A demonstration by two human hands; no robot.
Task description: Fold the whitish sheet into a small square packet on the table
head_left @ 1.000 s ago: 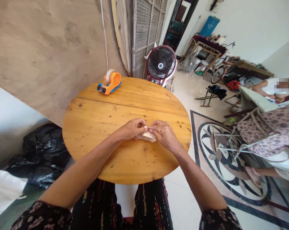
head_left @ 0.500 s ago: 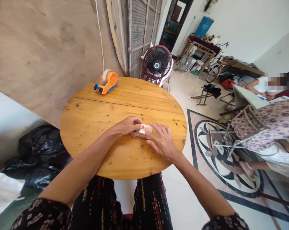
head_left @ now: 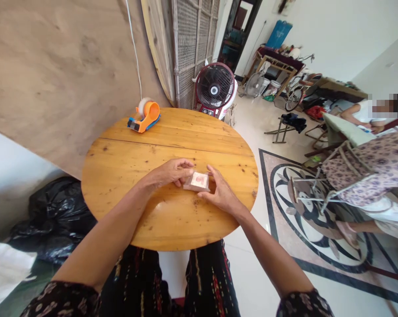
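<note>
A small, pale, block-shaped packet point(head_left: 199, 180) lies on the round wooden table point(head_left: 133, 163). It looks wrapped in clear film and has a reddish print on its top face. My left hand point(head_left: 173, 172) is at the packet's left end, its thumb on the upper left corner and the fingers curled beside it. At the right end, my right hand point(head_left: 222, 191) is open, with thumb and forefinger spread on either side of the packet's edge. Whether the right fingertips touch it I cannot tell.
An orange and blue tape dispenser point(head_left: 145, 116) with a clear roll stands at the table's back left. Behind the table is a fan point(head_left: 215, 88). Black plastic bags point(head_left: 60, 215) lie on the left. Two people sit at a green-topped table point(head_left: 347, 127) on the right.
My right hand has drawn back off the packet's top and its fingers have spread. The left fingers have loosened a little, so more of the printed face shows.
</note>
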